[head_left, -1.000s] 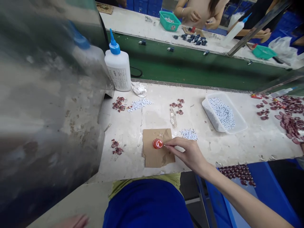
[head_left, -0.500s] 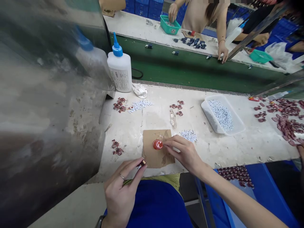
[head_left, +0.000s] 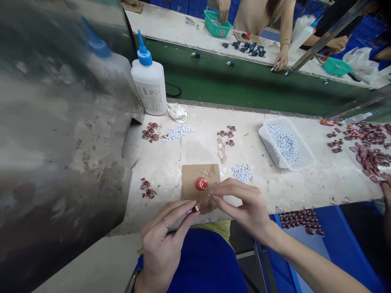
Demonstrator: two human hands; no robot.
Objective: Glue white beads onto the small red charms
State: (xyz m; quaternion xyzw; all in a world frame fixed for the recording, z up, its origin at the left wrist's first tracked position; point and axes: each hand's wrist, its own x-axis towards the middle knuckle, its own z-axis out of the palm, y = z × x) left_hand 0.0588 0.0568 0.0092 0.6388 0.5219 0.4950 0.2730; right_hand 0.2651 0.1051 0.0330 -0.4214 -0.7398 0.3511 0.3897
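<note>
Between the thumb and fingers of my left hand is a small dark-red piece with a tan end. My right hand is pinched closed, with a tiny pale bit at the fingertips too small to name. It hovers over the right edge of a brown cardboard sheet. On that cardboard stands a small round red cap with a glossy top, left of my right fingertips. A pile of small white-and-blue pieces lies just beyond my right hand.
A white bottle with blue nozzle stands at the back left beside a metal panel. A clear plastic tub holds many small pieces. Dark-red pieces lie in clusters. Beyond the green conveyor, co-workers' hands are busy.
My right hand has drawn back from the red cap toward me. My left hand has moved right with the dark-red piece, closer to my right hand. The view has shifted slightly.
</note>
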